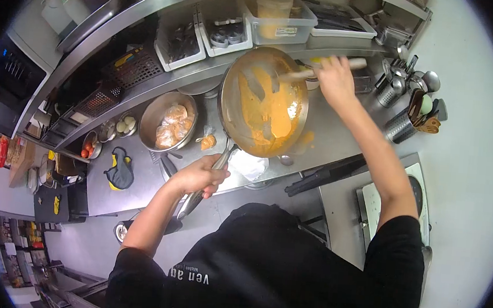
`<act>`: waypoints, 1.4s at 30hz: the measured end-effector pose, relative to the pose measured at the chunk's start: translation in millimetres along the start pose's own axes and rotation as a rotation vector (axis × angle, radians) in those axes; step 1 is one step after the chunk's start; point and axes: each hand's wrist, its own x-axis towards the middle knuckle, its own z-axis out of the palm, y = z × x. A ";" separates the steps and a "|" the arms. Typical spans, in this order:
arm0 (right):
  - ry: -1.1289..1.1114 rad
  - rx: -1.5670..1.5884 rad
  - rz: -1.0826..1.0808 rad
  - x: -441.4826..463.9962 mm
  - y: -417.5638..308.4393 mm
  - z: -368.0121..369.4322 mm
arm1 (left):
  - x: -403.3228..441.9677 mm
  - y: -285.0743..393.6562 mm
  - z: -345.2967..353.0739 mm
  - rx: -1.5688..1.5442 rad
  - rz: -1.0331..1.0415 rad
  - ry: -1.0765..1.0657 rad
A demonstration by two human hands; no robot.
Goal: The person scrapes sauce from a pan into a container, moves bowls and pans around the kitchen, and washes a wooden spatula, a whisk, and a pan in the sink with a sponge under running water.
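My left hand is wrapped round the long metal handle of a large frying pan. The pan looks tilted above the steel counter, its inside facing me. Orange sauce coats the inside, with streaks where the metal shows through. At the pan's upper right, my right hand is closed round a light-coloured spatula. Its blade reaches over the pan rim and is blurred. Partly hidden behind the spatula and pan rim is a container. Orange spots lie on the counter beside the pan.
A steel bowl holds several tied bags of orange food; another small bag lies beside it. A white cloth or paper is below the pan. Utensil holders stand right. A shelf with bins runs behind; a grey-yellow mitt lies left.
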 end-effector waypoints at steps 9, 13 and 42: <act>0.099 0.131 0.003 57.9 -1.6 -38.6 | -1.2 10.6 -0.7 0.084 -0.023 0.037; -0.022 0.046 -0.180 50.0 -18.8 -18.2 | -1.2 13.2 -1.3 0.108 -0.005 -0.003; -0.265 0.150 0.230 -63.4 5.2 27.5 | 22.4 24.1 -8.2 0.279 0.067 0.119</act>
